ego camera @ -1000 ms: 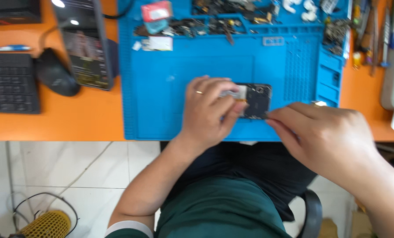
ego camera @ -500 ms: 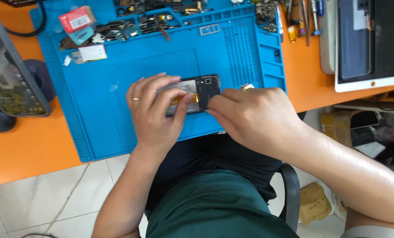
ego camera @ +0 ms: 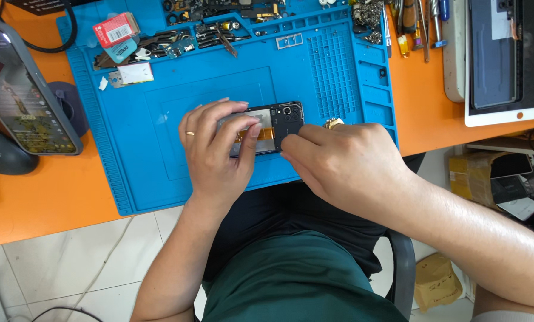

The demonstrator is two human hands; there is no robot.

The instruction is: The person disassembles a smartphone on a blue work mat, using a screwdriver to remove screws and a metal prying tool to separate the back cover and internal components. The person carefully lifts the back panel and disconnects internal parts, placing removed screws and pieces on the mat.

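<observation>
Holding the opened phone (ego camera: pixel 273 126) on the blue mat (ego camera: pixel 136 149), the left hand (ego camera: pixel 216 149) grips it; the right hand (ego camera: pixel 344 164) pinches its right end.

The left half of the blue repair mat (ego camera: pixel 136 137) lies bare between the left hand (ego camera: pixel 216 152) and the mat's raised edge, and the strip between the opened phone (ego camera: pixel 273 122) and the parts trays is open too. Along the mat's far edge, a red box (ego camera: pixel 116 28), loose screws and small parts (ego camera: pixel 219 30) crowd the way. To the right, the right hand (ego camera: pixel 344 164) covers the mat's near corner, while hand tools (ego camera: pixel 419 27) and a white tablet (ego camera: pixel 508 59) fill the orange desk (ego camera: pixel 46 191); to the left stand a propped phone (ego camera: pixel 25 95) and a black mouse (ego camera: pixel 1 155).
</observation>
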